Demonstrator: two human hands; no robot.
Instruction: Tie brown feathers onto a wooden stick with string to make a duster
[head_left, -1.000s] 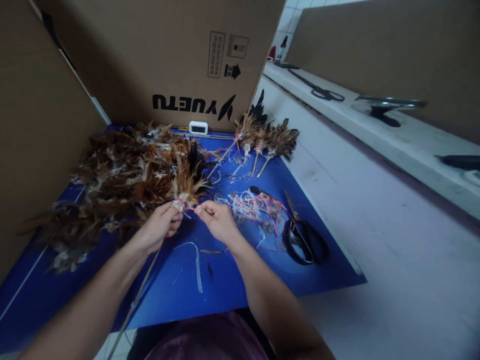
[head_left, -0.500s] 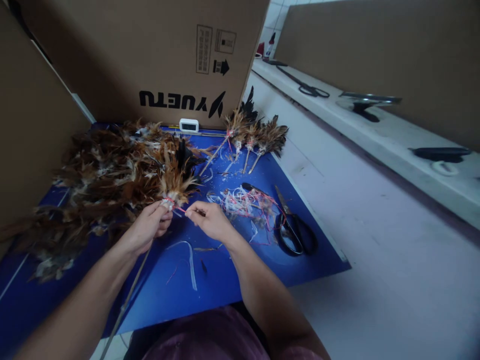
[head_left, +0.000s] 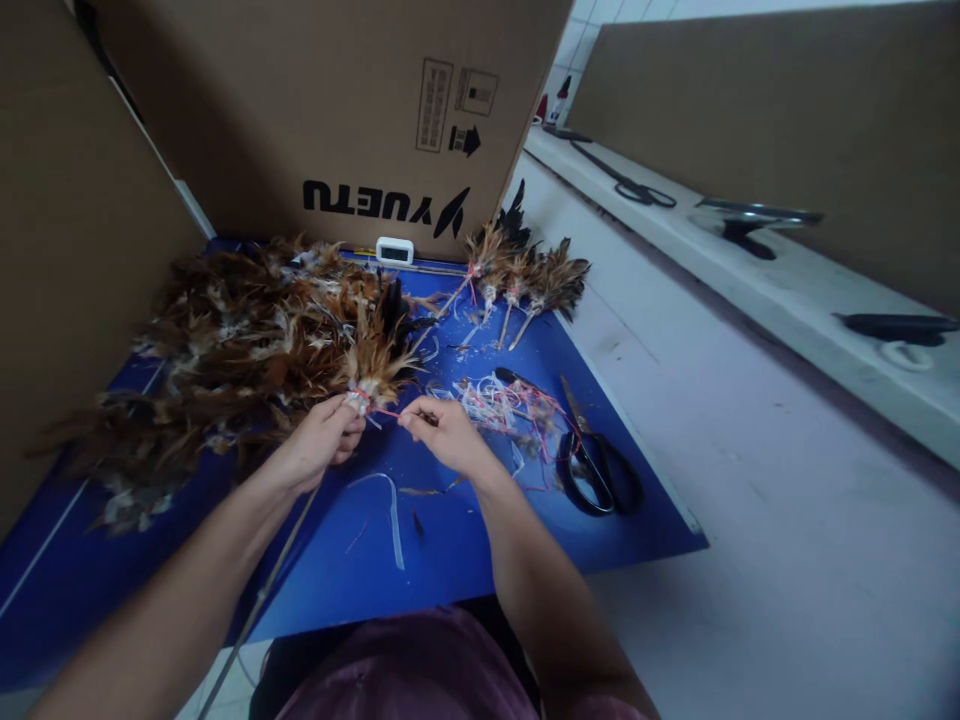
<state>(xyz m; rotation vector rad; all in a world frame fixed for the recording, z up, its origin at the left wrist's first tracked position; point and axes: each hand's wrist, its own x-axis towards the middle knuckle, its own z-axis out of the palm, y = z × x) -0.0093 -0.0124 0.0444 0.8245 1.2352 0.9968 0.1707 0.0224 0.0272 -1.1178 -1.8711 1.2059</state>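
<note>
My left hand (head_left: 324,440) is closed around the base of a feather duster (head_left: 371,365), where brown and black feathers meet a thin stick (head_left: 262,595) that slants down past my forearm. Red string (head_left: 386,411) wraps the pale feather roots there. Its free end runs taut to my right hand (head_left: 439,432), which pinches it between thumb and fingers just to the right. A big heap of loose brown feather bunches (head_left: 247,340) lies left of and behind my hands.
Black-handled scissors (head_left: 596,465) lie to the right, beside tangled white and red strings (head_left: 517,405). Several feather bunches on sticks (head_left: 551,285) rest at the back right. A small white digital display (head_left: 394,250) stands against the cardboard (head_left: 360,110). Tools, including scissors (head_left: 645,192), lie on the right ledge.
The whole view has shifted slightly, so things appear a little further right. Both hands keep the same grip on the duster and the string.
</note>
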